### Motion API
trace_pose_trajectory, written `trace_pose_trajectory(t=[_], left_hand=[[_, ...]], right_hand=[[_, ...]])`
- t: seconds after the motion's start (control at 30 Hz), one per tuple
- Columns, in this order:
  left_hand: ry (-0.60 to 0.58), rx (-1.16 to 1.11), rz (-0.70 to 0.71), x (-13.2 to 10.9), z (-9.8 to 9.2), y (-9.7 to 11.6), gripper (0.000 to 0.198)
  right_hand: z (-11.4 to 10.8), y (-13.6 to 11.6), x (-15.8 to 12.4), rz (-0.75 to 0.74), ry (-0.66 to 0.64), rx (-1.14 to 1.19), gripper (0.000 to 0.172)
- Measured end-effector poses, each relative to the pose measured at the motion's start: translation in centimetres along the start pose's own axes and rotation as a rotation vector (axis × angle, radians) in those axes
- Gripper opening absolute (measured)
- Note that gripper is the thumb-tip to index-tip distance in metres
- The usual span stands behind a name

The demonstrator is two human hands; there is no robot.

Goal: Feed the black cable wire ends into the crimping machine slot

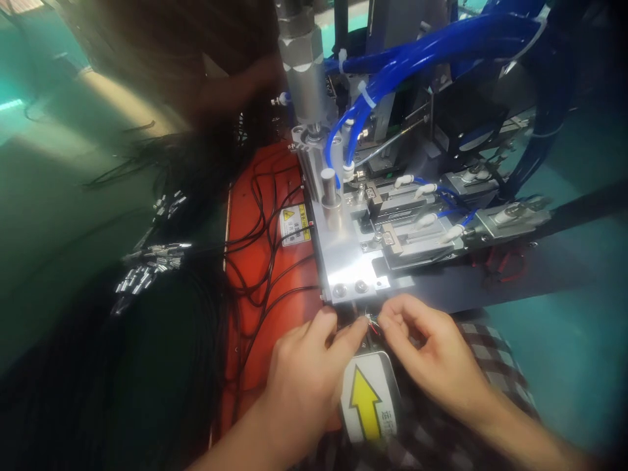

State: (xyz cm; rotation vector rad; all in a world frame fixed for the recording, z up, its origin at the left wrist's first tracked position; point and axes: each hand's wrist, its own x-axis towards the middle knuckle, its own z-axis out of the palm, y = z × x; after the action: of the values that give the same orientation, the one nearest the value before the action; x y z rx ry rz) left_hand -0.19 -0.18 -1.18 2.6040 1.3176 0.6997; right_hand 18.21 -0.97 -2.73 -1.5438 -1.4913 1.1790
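Thin coloured wires (373, 325), red and green among them, fan out between my two hands at the near edge of a metal machine fixture (348, 261). My left hand (309, 360) is closed, its thumb and fingertips pressed together where the wire ends come out. From the other side my right hand (432, 347) pinches at the same wires with curled fingers. The fingertips partly hide the wires, and the cable they belong to does not show clearly. Just below the hands is a white plate with a yellow arrow (366, 399).
Black cables (260, 242) cross an orange-red machine top (250, 196) with a warning label (295, 226). At left hangs a bundle with shiny metallic ends (152, 261). Blue air hoses (441, 46) arch over pneumatic cylinders (417, 222). Another person's arm (240, 85) is beyond, blurred.
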Motion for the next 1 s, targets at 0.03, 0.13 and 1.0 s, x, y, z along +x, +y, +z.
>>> trace_pose_trajectory(t=[0.03,0.13,1.0], left_hand=[[0.001,0.000,-0.001,0.0,0.0,0.0,0.038],[-0.004,-0.007,-0.005,0.0,0.1,0.0,0.037],[0.000,-0.257,-0.062,-0.7,-0.8,0.6,0.028]], right_hand=[[0.0,0.0,0.0,-0.006,0.001,-0.014,0.018],[-0.1,-0.3,0.0,-0.017,-0.006,-0.044,0.017],[0.0,-1.4,-1.8,0.240,-0.016,0.297,0.024]])
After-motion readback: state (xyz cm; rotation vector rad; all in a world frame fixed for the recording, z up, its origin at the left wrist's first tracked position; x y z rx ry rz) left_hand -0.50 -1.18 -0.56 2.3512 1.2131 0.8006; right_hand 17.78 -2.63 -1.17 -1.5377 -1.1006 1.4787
